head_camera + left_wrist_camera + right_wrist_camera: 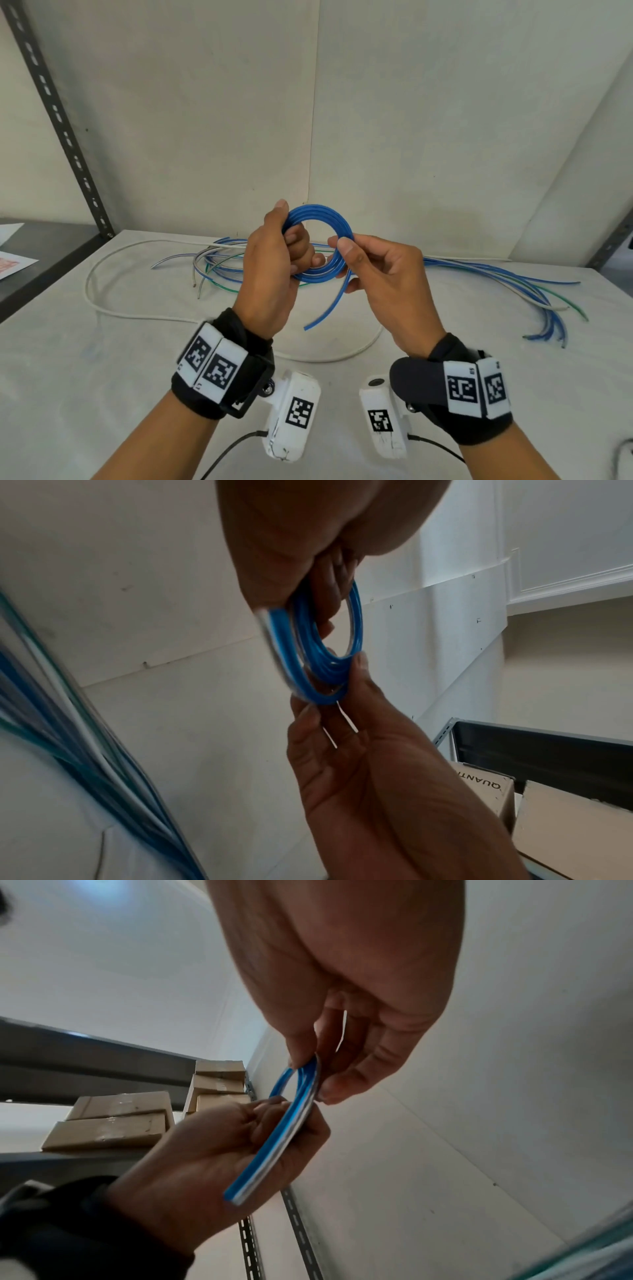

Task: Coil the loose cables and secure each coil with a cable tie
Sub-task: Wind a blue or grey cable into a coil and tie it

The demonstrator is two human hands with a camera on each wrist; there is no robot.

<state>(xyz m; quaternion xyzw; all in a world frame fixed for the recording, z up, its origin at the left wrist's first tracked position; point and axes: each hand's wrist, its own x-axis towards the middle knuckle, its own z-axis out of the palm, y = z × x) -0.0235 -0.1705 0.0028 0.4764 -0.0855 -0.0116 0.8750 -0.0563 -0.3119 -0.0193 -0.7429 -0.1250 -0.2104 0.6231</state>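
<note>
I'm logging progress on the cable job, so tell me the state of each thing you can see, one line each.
blue cable: wound into a coil, held above the table, free tail hanging, no tie visible.
left hand: grips the coil's left side, fingers through the loop.
right hand: pinches the coil's right side.
loose cables: uncoiled, spread on the table.
white cable: uncoiled, lying in a wide loop.

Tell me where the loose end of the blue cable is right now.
In the head view, the blue cable's loose end hangs below the coil, between the left hand and right hand, above the white cable.
</note>
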